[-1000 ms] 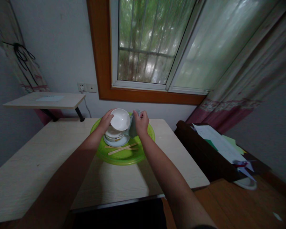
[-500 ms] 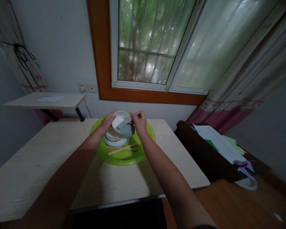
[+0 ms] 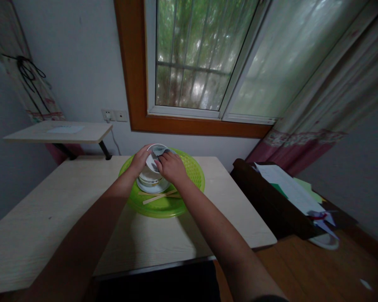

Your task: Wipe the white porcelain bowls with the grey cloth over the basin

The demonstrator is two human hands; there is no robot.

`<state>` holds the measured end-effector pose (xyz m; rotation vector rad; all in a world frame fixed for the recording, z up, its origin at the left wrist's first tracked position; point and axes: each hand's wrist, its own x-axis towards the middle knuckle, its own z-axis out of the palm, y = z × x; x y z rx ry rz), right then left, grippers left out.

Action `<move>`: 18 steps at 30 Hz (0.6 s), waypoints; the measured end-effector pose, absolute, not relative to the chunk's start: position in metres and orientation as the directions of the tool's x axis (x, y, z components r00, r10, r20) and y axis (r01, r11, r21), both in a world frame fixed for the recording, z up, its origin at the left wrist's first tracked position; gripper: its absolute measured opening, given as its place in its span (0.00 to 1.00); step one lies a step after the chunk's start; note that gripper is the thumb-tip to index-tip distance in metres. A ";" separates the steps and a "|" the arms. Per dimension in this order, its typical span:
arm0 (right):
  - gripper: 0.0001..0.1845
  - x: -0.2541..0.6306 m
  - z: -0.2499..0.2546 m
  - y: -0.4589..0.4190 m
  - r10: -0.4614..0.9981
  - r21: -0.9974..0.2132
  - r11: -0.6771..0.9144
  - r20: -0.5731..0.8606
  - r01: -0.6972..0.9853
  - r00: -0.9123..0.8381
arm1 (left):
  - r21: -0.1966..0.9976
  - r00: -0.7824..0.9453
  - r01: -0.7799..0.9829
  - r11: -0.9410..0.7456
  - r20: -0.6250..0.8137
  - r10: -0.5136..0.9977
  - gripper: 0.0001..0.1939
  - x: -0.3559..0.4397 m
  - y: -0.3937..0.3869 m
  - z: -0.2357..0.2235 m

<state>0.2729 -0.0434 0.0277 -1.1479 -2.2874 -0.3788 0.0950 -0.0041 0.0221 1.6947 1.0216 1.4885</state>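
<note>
A table point(image 3: 236, 201) with a tray point(image 3: 193, 172), and over it a left hand point(image 3: 140, 160) and right hand point(image 3: 174, 168) on a bowl point(image 3: 150, 162) with a cloth point(image 3: 159, 150).
The table spreads beneath both forearms; a shelf point(image 3: 97, 132) stands beyond the left hand, well to its left. The tray, round and green, lies under both hands, its bare mesh showing right of the right hand. The left hand grips the bowl by its left rim, mouth tilted toward the wearer. The right hand, fingers bent, holds the cloth inside the bowl. Just below the left hand, a plate point(image 3: 154, 190) carries stacked bowls point(image 3: 148, 180); whether they touch the held one is unclear. Chopsticks point(image 3: 153, 199) lie crossed on the tray, nearer the wearer than either hand.
</note>
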 end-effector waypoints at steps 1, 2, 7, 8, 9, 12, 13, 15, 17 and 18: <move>0.25 0.273 0.028 -0.045 0.662 0.009 0.582 0.576 0.813 -0.479 | 0.870 0.030 0.144 -0.471 0.472 0.881 0.22 0.095 -0.005 0.022; 0.26 0.272 0.028 -0.047 0.674 0.011 0.573 0.563 0.819 -0.479 | 0.876 0.009 0.156 -0.457 0.461 0.887 0.22 0.094 -0.005 0.022; 0.30 0.275 0.030 -0.051 0.671 -0.010 0.658 0.462 0.753 -0.581 | 0.885 -0.056 0.203 -0.418 0.437 0.898 0.21 0.091 -0.004 0.017; 0.28 0.275 0.030 -0.051 0.652 -0.040 0.701 0.443 0.712 -0.616 | 0.886 -0.062 0.205 -0.416 0.436 0.898 0.21 0.090 -0.003 0.017; 0.27 0.276 0.029 -0.050 0.628 -0.080 0.742 0.431 0.666 -0.648 | 0.886 -0.067 0.204 -0.416 0.436 0.897 0.20 0.090 -0.003 0.016; 0.24 0.275 0.025 -0.047 0.553 -0.182 0.827 0.441 0.533 -0.707 | 0.888 -0.073 0.188 -0.419 0.438 0.896 0.19 0.090 0.000 0.016; 0.25 0.275 0.022 -0.046 0.533 -0.193 0.842 0.449 0.504 -0.717 | 0.890 -0.070 0.182 -0.419 0.436 0.897 0.18 0.090 0.000 0.017; 0.32 0.273 0.017 -0.044 0.508 -0.177 0.856 0.456 0.485 -0.730 | 0.892 -0.054 0.174 -0.416 0.431 0.901 0.17 0.092 0.002 0.017; 0.38 0.273 0.012 -0.043 0.511 -0.137 0.851 0.447 0.508 -0.734 | 0.891 -0.024 0.178 -0.417 0.427 0.904 0.16 0.093 0.003 0.016; 0.40 0.273 0.011 -0.042 0.520 -0.116 0.841 0.443 0.528 -0.731 | 0.890 -0.009 0.179 -0.419 0.428 0.904 0.15 0.093 0.003 0.016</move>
